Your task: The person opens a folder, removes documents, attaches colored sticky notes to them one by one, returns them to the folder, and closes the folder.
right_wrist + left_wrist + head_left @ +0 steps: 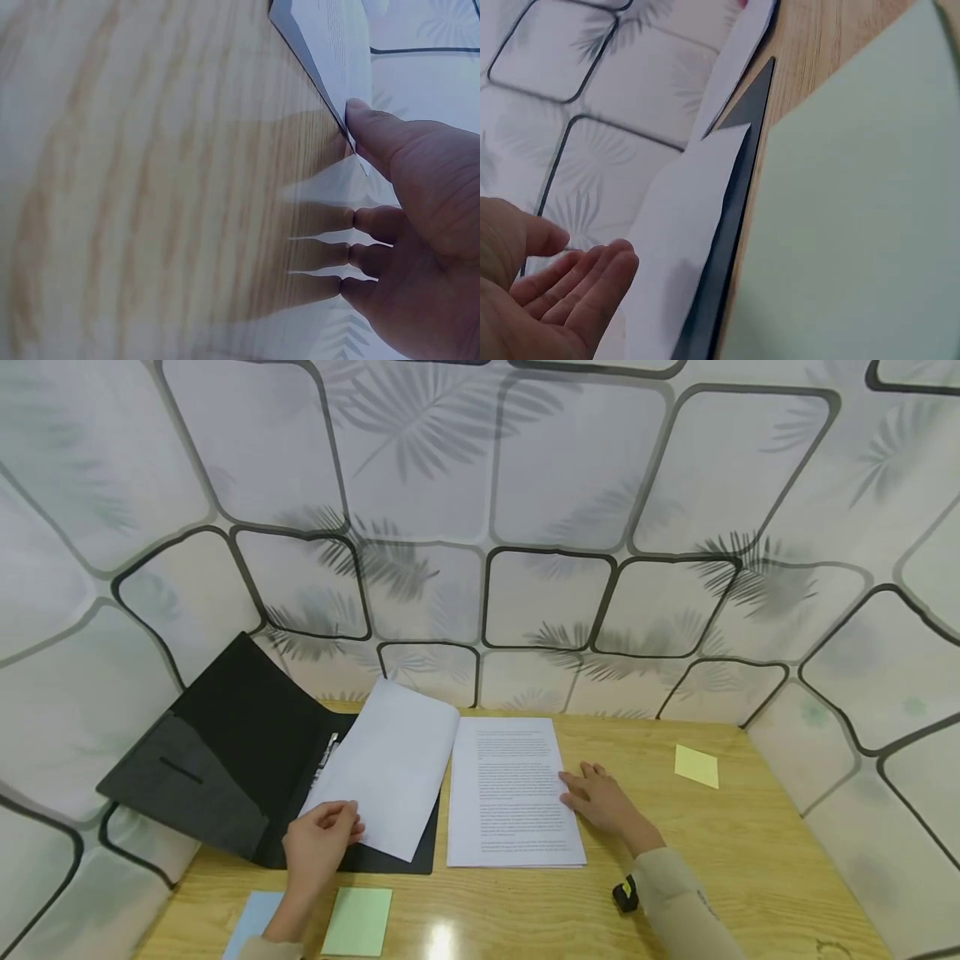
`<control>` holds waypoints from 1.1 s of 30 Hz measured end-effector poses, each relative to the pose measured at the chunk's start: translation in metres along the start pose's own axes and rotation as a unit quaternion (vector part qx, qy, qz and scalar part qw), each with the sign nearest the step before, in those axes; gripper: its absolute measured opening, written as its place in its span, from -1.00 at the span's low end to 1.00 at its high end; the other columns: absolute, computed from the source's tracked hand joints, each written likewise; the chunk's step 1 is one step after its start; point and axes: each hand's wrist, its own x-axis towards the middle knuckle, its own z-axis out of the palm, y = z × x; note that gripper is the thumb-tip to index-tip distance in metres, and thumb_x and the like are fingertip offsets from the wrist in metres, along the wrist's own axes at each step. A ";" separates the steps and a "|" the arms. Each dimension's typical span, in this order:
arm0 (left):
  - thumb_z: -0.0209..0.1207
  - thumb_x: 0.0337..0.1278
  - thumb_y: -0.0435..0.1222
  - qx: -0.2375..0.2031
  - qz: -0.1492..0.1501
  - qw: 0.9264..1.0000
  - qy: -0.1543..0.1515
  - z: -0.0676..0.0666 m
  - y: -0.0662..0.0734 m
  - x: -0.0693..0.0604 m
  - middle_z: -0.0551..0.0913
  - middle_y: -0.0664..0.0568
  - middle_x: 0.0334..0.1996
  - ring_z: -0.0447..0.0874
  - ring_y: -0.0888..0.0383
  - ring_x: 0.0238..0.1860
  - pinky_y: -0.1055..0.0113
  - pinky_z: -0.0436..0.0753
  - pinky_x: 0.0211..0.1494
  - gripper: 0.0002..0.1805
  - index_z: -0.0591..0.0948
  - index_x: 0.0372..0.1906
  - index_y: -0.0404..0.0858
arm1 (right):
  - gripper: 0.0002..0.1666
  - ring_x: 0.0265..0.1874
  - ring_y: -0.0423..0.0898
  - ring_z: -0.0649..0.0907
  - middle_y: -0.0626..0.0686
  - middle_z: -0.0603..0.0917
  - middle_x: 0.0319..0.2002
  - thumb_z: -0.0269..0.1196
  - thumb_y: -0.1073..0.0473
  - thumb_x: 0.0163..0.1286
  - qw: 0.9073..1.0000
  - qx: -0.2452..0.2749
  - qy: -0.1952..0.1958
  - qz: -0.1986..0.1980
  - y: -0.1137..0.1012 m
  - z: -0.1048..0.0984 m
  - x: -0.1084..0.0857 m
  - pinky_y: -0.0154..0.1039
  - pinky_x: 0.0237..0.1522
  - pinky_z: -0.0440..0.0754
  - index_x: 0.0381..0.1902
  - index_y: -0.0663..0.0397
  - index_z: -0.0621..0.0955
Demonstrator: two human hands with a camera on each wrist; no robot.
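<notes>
On the tabletop (750, 852), a black folder (225, 768) is lying open at left, showing white paper (386, 768). Printed pages (517, 802) are lying right. The loose left hand (318, 843) is hovering by the paper, pinching nothing; the spread right hand (602, 800) is touching the pages, maybe keeping them still.

Desk workspace, home study or small office; can't tell which. Evidence: pale yellow wood-grain tabletop (750, 843), with a whitish wall covering (551, 602) of dark rounded outlines and grey palm leaves on three sides. Paperwork on top: open black folder (217, 739) with silvery metal clip (327, 750), white text-printed sheets (517, 793), square yellow (696, 766), pale green (357, 922) and pale blue paper notes (255, 917). Leafy pattern leans domestic.
</notes>
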 end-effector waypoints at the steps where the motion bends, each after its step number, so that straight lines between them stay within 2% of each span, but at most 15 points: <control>1: 0.33 0.38 -0.35 0.018 0.027 0.999 -0.007 0.006 0.002 0.001 0.85 -0.21 -0.32 0.82 0.29 -0.43 0.47 0.77 -0.34 -0.80 0.79 -0.07 -0.43 | -0.36 0.59 0.59 0.01 0.59 0.08 0.58 0.11 -0.04 0.68 1.000 -0.001 0.000 -0.001 0.000 0.000 0.000 0.50 0.57 -0.02 0.57 0.13 0.42; 3: 0.36 0.35 -0.36 0.055 0.084 0.995 -0.027 0.021 0.005 0.002 0.86 -0.19 -0.23 0.86 0.17 -0.30 0.39 0.80 -0.24 -0.81 0.80 -0.05 -0.38 | -0.36 0.59 0.59 0.01 0.59 0.08 0.58 0.11 -0.03 0.68 1.000 -0.002 0.001 -0.002 0.001 0.000 0.000 0.51 0.57 -0.02 0.56 0.13 0.42; 5: 0.38 0.34 -0.35 0.095 0.137 0.984 -0.060 0.036 0.009 0.002 0.86 -0.17 -0.11 0.85 0.04 -0.15 0.26 0.81 -0.10 -0.77 0.80 0.02 -0.35 | -0.36 0.59 0.60 0.01 0.60 0.08 0.57 0.11 -0.03 0.68 1.000 -0.002 0.003 -0.005 0.002 0.000 0.000 0.51 0.57 -0.02 0.56 0.14 0.42; 7: 0.37 0.35 -0.32 0.121 0.168 0.972 -0.109 0.050 0.013 0.001 0.83 -0.18 0.03 0.84 -0.08 -0.08 0.05 0.78 0.07 -0.70 0.77 0.12 -0.33 | -0.36 0.59 0.60 0.01 0.60 0.08 0.57 0.11 -0.03 0.68 1.000 0.001 0.005 -0.007 0.002 -0.001 0.001 0.51 0.57 -0.03 0.56 0.15 0.42; 10: 0.36 0.39 -0.27 0.176 0.209 0.944 -0.187 0.070 0.017 0.000 0.73 -0.25 0.21 0.75 -0.23 0.15 -0.21 0.63 0.32 -0.59 0.69 0.24 -0.33 | -0.35 0.59 0.59 0.00 0.60 0.07 0.58 0.11 -0.04 0.68 1.000 0.004 0.006 -0.009 0.004 -0.001 0.002 0.51 0.57 -0.03 0.56 0.15 0.42; 12: 0.36 0.40 -0.21 0.220 0.231 0.918 -0.236 0.080 0.018 -0.001 0.64 -0.34 0.30 0.63 -0.36 0.29 -0.36 0.47 0.42 -0.50 0.64 0.33 -0.33 | -0.35 0.60 0.59 -0.01 0.59 0.07 0.58 0.12 -0.05 0.68 1.000 0.007 0.005 -0.008 0.004 0.000 0.003 0.50 0.58 -0.04 0.56 0.14 0.42; 14: 0.35 0.40 -0.12 0.269 0.243 0.892 -0.272 0.089 0.018 0.000 0.55 -0.39 0.39 0.39 -0.50 0.46 -0.50 0.29 0.48 -0.41 0.58 0.40 -0.32 | -0.35 0.60 0.59 -0.02 0.59 0.06 0.58 0.12 -0.05 0.68 1.000 0.008 0.003 -0.008 0.005 0.000 0.003 0.51 0.58 -0.05 0.56 0.14 0.42; 15: 0.34 0.40 -0.08 0.289 0.240 0.881 -0.288 0.093 0.018 -0.001 0.50 -0.41 0.43 0.33 -0.53 0.49 -0.54 0.22 0.49 -0.36 0.55 0.44 -0.29 | -0.35 0.60 0.58 -0.02 0.59 0.06 0.58 0.12 -0.05 0.68 1.000 0.008 0.003 -0.007 0.005 0.001 0.003 0.51 0.58 -0.05 0.56 0.14 0.42; 17: 0.35 0.37 -0.02 0.321 0.234 0.865 -0.307 0.098 0.018 -0.002 0.42 -0.45 0.47 0.26 -0.57 0.51 -0.60 0.17 0.47 -0.30 0.52 0.48 -0.26 | -0.35 0.60 0.59 -0.02 0.59 0.07 0.58 0.11 -0.04 0.68 1.000 0.009 0.002 -0.007 0.006 0.002 0.003 0.51 0.57 -0.04 0.56 0.15 0.42; 18: 0.35 0.36 0.00 0.332 0.228 0.860 -0.313 0.101 0.017 -0.002 0.40 -0.46 0.49 0.24 -0.58 0.52 -0.61 0.16 0.46 -0.28 0.51 0.49 -0.25 | -0.35 0.60 0.59 -0.02 0.59 0.07 0.58 0.11 -0.03 0.68 1.000 0.008 0.002 -0.006 0.006 0.002 0.003 0.52 0.57 -0.04 0.56 0.15 0.42; 20: 0.34 0.35 0.03 0.344 0.214 0.856 -0.321 0.103 0.017 -0.004 0.35 -0.46 0.52 0.20 -0.58 0.53 -0.61 0.15 0.47 -0.27 0.51 0.49 -0.23 | -0.35 0.60 0.58 -0.01 0.58 0.07 0.59 0.12 -0.03 0.68 1.000 0.005 0.001 -0.004 0.006 0.003 0.003 0.51 0.58 -0.04 0.57 0.14 0.41; 25: 0.33 0.36 0.04 0.350 0.200 0.855 -0.326 0.105 0.017 -0.007 0.30 -0.45 0.55 0.17 -0.56 0.56 -0.59 0.14 0.49 -0.29 0.53 0.48 -0.22 | -0.33 0.61 0.56 0.00 0.55 0.08 0.60 0.12 -0.05 0.68 1.000 0.014 0.008 0.003 0.006 -0.001 0.002 0.50 0.58 -0.03 0.57 0.15 0.40; 29: 0.32 0.36 0.05 0.357 0.198 0.851 -0.330 0.105 0.017 -0.006 0.29 -0.45 0.55 0.16 -0.56 0.56 -0.59 0.15 0.49 -0.28 0.52 0.49 -0.20 | -0.34 0.58 0.57 0.12 0.53 0.23 0.56 0.09 -0.01 0.70 0.997 0.019 0.068 0.011 0.022 -0.013 0.003 0.52 0.53 0.10 0.54 0.29 0.40; 33: 0.31 0.37 0.05 0.359 0.196 0.849 -0.335 0.104 0.018 -0.004 0.29 -0.45 0.56 0.16 -0.56 0.57 -0.59 0.15 0.49 -0.28 0.52 0.50 -0.19 | -0.32 0.50 0.63 0.19 0.62 0.23 0.51 0.03 0.05 0.69 0.990 0.009 0.130 0.057 0.054 -0.035 0.002 0.55 0.47 0.19 0.52 0.45 0.34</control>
